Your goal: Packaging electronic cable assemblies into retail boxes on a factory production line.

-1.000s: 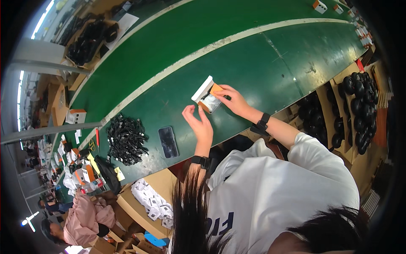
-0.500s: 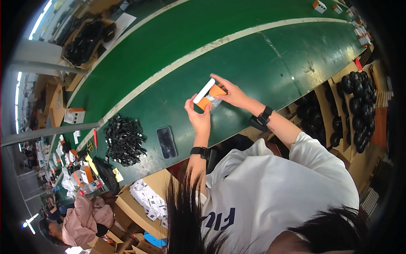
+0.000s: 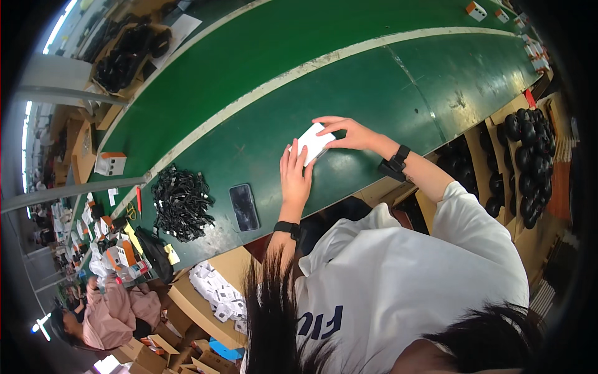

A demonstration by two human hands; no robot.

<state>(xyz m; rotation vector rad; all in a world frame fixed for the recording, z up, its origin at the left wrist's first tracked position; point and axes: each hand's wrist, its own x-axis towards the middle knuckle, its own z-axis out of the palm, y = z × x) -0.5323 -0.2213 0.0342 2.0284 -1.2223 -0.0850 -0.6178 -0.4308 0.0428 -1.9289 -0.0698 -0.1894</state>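
Both my hands are on a small white box [image 3: 313,144] just above the green bench. My left hand [image 3: 296,176] grips its near left side, fingers extended along the edge. At the far right, my right hand [image 3: 353,133] takes hold with thumb and fingers over the corner. A plain white face of the box is turned up; its underside is hidden. To the left of my left hand lie a dark phone [image 3: 243,207] and a tangled heap of black cables [image 3: 181,202].
Beyond a pale rail [image 3: 274,84] runs a green belt with white-and-orange boxes [image 3: 476,11] at its far right. Another such box [image 3: 111,163] stands at left. Below the bench sit a carton of white pieces [image 3: 215,293] and stacked black round parts [image 3: 526,162]. A co-worker in pink [image 3: 115,315] is at lower left.
The orange flaps that showed on the box are out of sight, and a broad white face is up. My left fingers have come onto it; my right hand has shifted slightly right.
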